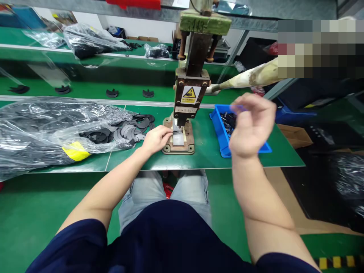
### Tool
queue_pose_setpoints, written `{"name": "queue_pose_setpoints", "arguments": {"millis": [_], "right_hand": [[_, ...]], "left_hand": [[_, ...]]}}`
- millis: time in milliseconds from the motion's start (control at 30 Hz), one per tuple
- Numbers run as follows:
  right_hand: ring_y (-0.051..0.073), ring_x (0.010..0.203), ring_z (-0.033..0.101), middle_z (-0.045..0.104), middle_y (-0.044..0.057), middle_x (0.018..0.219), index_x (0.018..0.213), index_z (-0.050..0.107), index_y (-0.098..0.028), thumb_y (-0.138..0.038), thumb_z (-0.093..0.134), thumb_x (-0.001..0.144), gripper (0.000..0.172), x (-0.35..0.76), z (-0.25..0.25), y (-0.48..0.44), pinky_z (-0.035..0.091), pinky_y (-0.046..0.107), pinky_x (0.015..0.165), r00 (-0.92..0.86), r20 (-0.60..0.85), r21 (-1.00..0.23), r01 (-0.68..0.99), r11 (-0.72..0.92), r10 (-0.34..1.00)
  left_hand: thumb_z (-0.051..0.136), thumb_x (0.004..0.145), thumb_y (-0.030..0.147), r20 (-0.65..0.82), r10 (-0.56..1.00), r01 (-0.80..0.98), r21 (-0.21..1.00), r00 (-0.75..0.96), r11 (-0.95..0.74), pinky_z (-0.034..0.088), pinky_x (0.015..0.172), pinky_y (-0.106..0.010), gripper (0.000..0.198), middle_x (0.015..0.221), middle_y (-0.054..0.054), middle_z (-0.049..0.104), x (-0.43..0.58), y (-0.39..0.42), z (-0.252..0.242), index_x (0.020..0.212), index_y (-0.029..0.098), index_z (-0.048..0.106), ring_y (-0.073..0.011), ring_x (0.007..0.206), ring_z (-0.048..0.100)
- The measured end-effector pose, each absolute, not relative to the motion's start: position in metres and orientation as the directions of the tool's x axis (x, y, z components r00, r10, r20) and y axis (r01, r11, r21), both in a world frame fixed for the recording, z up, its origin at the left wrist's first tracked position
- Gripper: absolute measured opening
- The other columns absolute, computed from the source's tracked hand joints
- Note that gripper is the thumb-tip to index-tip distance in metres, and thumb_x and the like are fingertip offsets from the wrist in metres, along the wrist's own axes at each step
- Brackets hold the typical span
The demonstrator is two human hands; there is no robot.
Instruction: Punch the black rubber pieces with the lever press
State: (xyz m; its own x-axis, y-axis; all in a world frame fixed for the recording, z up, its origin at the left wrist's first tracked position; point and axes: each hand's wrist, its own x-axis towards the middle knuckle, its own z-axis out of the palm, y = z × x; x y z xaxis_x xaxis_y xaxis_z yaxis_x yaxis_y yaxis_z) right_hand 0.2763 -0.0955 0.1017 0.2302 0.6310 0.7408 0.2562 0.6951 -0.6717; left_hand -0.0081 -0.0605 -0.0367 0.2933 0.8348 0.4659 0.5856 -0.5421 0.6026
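Note:
My left hand (156, 140) is at the base of a hand press (188, 94), its fingertips pinched on a small thin black part (176, 131). That part lies across the metal plate (178, 139) of the press base, just below the ram. Raised near a blue bin (224, 143), my right hand (250, 125) is blurred by motion, and whether its fingers hold anything does not show. Small black pieces (228, 122) lie in the bin, partly covered by that hand. The press lever (250, 77) slants up to the right, above my right hand.
On the left, a large clear plastic bag (51, 132) spills curved dark grey pieces (132, 131) onto the green table (148, 162). Several similar curved pieces (112, 93) sit spaced along the green strip behind. Farther back lies another bag (85, 40). A cardboard box (294, 136) stands at right.

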Motion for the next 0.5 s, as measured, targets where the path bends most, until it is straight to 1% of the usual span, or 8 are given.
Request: {"name": "queue_pose_setpoints", "arguments": {"millis": [67, 100, 133, 200, 267, 367, 433, 500], "right_hand": [[0.02, 0.117, 0.072, 0.066, 0.005, 0.125, 0.125, 0.065, -0.025, -0.064, 0.066, 0.096, 0.048, 0.279, 0.159, -0.091, 0.062, 0.041, 0.101, 0.24, 0.856, -0.507, 0.209, 0.836, 0.458], [0.022, 0.123, 0.072, 0.065, 0.002, 0.134, 0.129, 0.065, -0.026, -0.065, 0.065, 0.095, 0.051, 0.276, 0.184, -0.092, 0.06, 0.041, 0.103, 0.209, 0.882, -0.459, 0.185, 0.869, 0.421], [0.023, 0.121, 0.074, 0.067, 0.001, 0.134, 0.131, 0.066, -0.025, -0.068, 0.056, 0.096, 0.056, 0.27, 0.203, -0.095, 0.057, 0.042, 0.103, 0.144, 0.889, -0.455, 0.177, 0.873, 0.434], [0.02, 0.102, 0.078, 0.072, 0.001, 0.109, 0.115, 0.073, -0.019, -0.074, 0.041, 0.098, 0.066, 0.257, 0.227, -0.101, 0.058, 0.04, 0.091, 0.058, 0.886, -0.463, 0.193, 0.865, 0.461], [0.013, 0.078, 0.074, 0.065, -0.001, 0.081, 0.095, 0.074, -0.017, -0.073, 0.049, 0.098, 0.061, 0.248, 0.23, -0.103, 0.059, 0.032, 0.076, 0.053, 0.886, -0.462, 0.202, 0.864, 0.461], [0.008, 0.059, 0.061, 0.059, -0.004, 0.07, 0.093, 0.073, -0.019, -0.064, 0.073, 0.091, 0.045, 0.251, 0.215, -0.101, 0.056, 0.029, 0.059, 0.033, 0.898, -0.439, 0.14, 0.888, 0.439], [0.012, 0.064, 0.064, 0.064, -0.002, 0.073, 0.091, 0.072, -0.02, -0.062, 0.075, 0.091, 0.042, 0.258, 0.199, -0.103, 0.059, 0.033, 0.064, -0.04, 0.895, -0.437, 0.123, 0.891, 0.445], [0.015, 0.074, 0.069, 0.065, 0.0, 0.074, 0.081, 0.069, -0.021, -0.056, 0.076, 0.091, 0.037, 0.263, 0.181, -0.109, 0.063, 0.04, 0.078, -0.096, 0.887, -0.437, 0.14, 0.889, 0.451]], "left_hand": [[0.062, 0.105, 0.032, 0.435, 0.831, 0.642, 0.535, 0.347, -0.549, 0.055, 0.1, -0.035, 0.023, 0.117, -0.009, 0.079, -0.011, -0.04, -0.041, 0.114, 0.024, 0.082, -0.0248, 0.113, 0.073], [0.062, 0.104, 0.031, 0.42, 0.826, 0.663, 0.502, 0.375, -0.556, 0.055, 0.099, -0.034, 0.024, 0.118, -0.009, 0.079, -0.011, -0.034, -0.042, 0.114, 0.025, 0.082, -0.0253, 0.114, 0.073], [0.062, 0.104, 0.03, 0.406, 0.82, 0.68, 0.467, 0.403, -0.565, 0.055, 0.097, -0.034, 0.024, 0.117, -0.009, 0.078, -0.011, -0.029, -0.041, 0.115, 0.025, 0.083, -0.0258, 0.114, 0.073], [0.06, 0.104, 0.028, 0.379, 0.8, 0.702, 0.393, 0.465, -0.595, 0.055, 0.094, -0.034, 0.027, 0.117, -0.009, 0.077, -0.008, -0.025, -0.037, 0.118, 0.026, 0.083, -0.0262, 0.113, 0.073], [0.058, 0.104, 0.027, 0.356, 0.773, 0.711, 0.316, 0.525, -0.628, 0.055, 0.093, -0.033, 0.031, 0.12, -0.009, 0.076, -0.005, -0.026, -0.031, 0.122, 0.028, 0.082, -0.0263, 0.114, 0.072], [0.056, 0.104, 0.024, 0.325, 0.755, 0.718, 0.251, 0.569, -0.649, 0.056, 0.092, -0.033, 0.035, 0.124, -0.01, 0.075, -0.003, -0.028, -0.026, 0.128, 0.029, 0.081, -0.0262, 0.117, 0.071], [0.057, 0.103, 0.022, 0.309, 0.759, 0.723, 0.245, 0.573, -0.646, 0.056, 0.093, -0.033, 0.035, 0.125, -0.009, 0.075, -0.003, -0.028, -0.025, 0.128, 0.029, 0.08, -0.0257, 0.118, 0.071], [0.056, 0.104, 0.021, 0.298, 0.766, 0.728, 0.251, 0.569, -0.638, 0.056, 0.094, -0.033, 0.035, 0.125, -0.008, 0.076, -0.003, -0.027, -0.026, 0.127, 0.03, 0.08, -0.0249, 0.119, 0.071]]}}
